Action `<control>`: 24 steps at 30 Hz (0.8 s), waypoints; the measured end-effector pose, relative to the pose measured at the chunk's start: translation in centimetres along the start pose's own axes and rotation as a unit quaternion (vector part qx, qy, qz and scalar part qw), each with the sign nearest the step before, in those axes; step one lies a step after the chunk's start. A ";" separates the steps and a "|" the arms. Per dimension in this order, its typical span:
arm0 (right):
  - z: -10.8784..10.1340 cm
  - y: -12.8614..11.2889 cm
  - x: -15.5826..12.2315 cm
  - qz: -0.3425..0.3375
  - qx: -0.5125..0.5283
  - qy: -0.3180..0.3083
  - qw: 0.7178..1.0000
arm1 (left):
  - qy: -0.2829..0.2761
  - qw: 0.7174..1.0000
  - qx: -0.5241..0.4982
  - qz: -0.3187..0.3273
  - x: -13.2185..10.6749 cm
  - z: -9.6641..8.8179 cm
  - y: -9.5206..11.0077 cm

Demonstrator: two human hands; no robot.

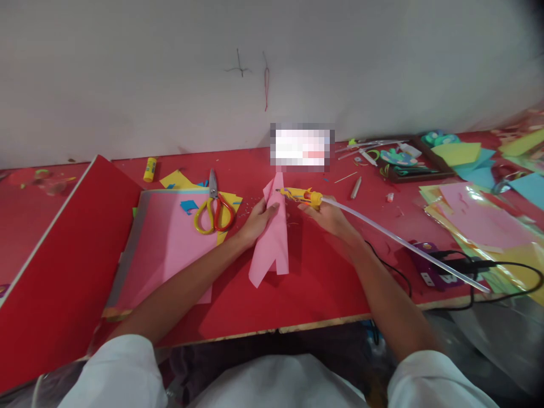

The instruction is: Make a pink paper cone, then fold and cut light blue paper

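Observation:
My left hand (pixel 258 221) presses on a folded pink paper shape (pixel 272 243) that lies on the red table (pixel 314 294), fingers wrapped round its upper edge. My right hand (pixel 329 218) grips a yellow glue gun (pixel 302 196) with a long clear glue stick (pixel 403 242) trailing from its back toward the right. The gun's nozzle points left at the top of the pink paper. A black cord (pixel 393 271) runs from near my right wrist.
Scissors with yellow and red handles (pixel 213 211) lie on a pink sheet (pixel 170 249) to the left, beside a red board (pixel 63 260). A yellow glue stick (pixel 149 169) lies near the wall. Coloured papers (pixel 480 221), a tray of scraps (pixel 408 161) and a purple power strip (pixel 429 266) fill the right.

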State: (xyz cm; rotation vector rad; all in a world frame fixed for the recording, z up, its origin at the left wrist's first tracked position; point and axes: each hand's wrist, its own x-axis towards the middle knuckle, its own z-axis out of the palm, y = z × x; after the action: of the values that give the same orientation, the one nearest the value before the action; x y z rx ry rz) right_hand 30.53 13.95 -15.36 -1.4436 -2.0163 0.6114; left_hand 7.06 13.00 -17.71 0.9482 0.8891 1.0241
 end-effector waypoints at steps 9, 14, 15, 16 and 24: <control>-0.6 -0.2 0.0 -0.009 0.011 -0.017 1.000 | 0.007 1.000 -0.015 -0.003 -0.3 0.4 0.6; -0.6 -0.4 -0.3 -0.017 0.038 -0.034 0.999 | 0.015 1.000 -0.009 -0.005 -0.3 0.4 0.5; -0.5 -0.3 -0.2 -0.016 0.032 -0.034 0.999 | 0.013 1.000 -0.011 -0.007 -0.3 0.5 0.5; -0.5 -0.2 -0.2 -0.015 0.026 -0.033 0.999 | 0.009 1.000 -0.015 -0.010 -0.3 0.5 0.5; -0.5 0.3 0.1 -0.011 0.010 -0.022 1.000 | 0.005 1.000 -0.024 -0.011 -0.4 0.7 0.8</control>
State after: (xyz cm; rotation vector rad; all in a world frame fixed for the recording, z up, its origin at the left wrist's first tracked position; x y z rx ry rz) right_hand 31.08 14.12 -15.13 -1.4046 -2.0523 0.6582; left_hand 7.36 12.60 -16.71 0.8912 0.8772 1.0270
